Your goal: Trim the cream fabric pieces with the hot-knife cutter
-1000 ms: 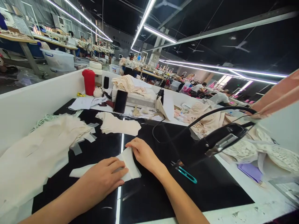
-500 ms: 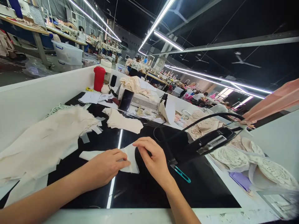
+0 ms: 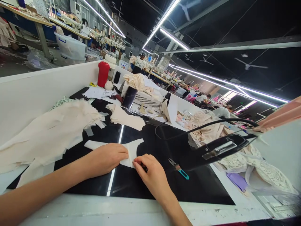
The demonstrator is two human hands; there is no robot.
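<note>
A small white cut fabric piece (image 3: 133, 150) with curved edges lies flat on the black work surface (image 3: 131, 185). My left hand (image 3: 109, 158) rests on its middle, with the fingers bent together and pressed onto the cloth. At the lower right corner, my right hand (image 3: 151, 172) pinches the edge between thumb and fingertips. Part of the piece is hidden under the left hand. To the right of my right hand lie thread snips (image 3: 182, 172) with a teal handle, blades pointing away from me.
Layered cream fabric pieces (image 3: 63, 125) cover the left side; a smaller cream stack (image 3: 127, 117) lies beyond my hands. A black device (image 3: 218, 149) with a cable juts in from the right. Lace cups (image 3: 270, 171), a phone (image 3: 129, 97) and a red cup (image 3: 103, 74) stand around.
My right hand has come down from the upper right edge of the white fabric piece to its lower corner and pinches there. The left hand stays on the cloth. The view has shifted slightly.
</note>
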